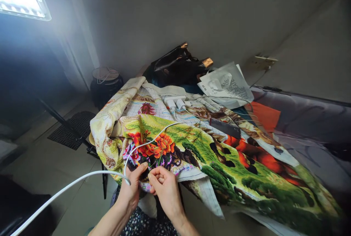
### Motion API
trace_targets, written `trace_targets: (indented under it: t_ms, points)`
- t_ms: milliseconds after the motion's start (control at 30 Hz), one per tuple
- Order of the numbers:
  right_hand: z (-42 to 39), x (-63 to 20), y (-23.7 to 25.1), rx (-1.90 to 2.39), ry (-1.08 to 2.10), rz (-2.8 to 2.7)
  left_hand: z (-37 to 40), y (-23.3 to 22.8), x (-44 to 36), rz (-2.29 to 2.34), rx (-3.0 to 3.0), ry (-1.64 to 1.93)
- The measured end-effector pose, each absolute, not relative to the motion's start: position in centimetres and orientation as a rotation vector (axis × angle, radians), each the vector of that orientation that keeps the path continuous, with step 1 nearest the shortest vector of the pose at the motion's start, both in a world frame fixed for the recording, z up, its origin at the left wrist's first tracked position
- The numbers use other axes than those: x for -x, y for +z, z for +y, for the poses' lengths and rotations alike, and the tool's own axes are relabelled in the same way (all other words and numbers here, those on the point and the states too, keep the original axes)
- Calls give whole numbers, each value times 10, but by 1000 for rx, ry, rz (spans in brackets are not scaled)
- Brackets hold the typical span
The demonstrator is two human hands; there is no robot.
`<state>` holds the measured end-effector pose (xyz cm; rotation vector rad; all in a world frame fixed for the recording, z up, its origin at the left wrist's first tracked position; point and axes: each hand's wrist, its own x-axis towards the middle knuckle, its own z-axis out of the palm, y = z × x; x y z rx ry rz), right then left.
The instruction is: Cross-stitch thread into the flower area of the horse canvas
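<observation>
Both hands pinch the embroidered cloth (192, 144) at its near edge: left hand (131, 188) gripping fabric, right hand (164, 186) apparently nipping green thread (160, 157). Soft, light cloth, best held near stitches.

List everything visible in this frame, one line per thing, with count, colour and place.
embroidered cloth: one, green, orange and cream, spread over the table
white cable: one, from the lower left edge up across the cloth
phone: one, dark, lying on the cloth
chargers: two or so, white, at the far end of the cloth
printed paper: one, white with grey lettering, far right of the table
black bag: one, against the wall
dark pot: one, black, on the floor by the curtain
floor mat: one, dark, on the tiles at left
wall socket: one, pale, on the right wall
left hand: pinching the near edge of the cloth
right hand: fingers closed at the cloth edge, on a green thread
</observation>
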<state>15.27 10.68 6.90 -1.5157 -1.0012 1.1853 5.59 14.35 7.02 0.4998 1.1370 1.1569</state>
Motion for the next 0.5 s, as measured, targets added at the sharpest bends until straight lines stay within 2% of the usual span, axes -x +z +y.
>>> trace_targets:
  t_ms: [233, 500]
  points:
    - [107, -149, 68, 1501, 1144, -1002, 143, 66, -57, 1147, -439, 1179]
    - [104, -146, 53, 1563, 869, -1160, 145, 58, -58, 1120, -323, 1166]
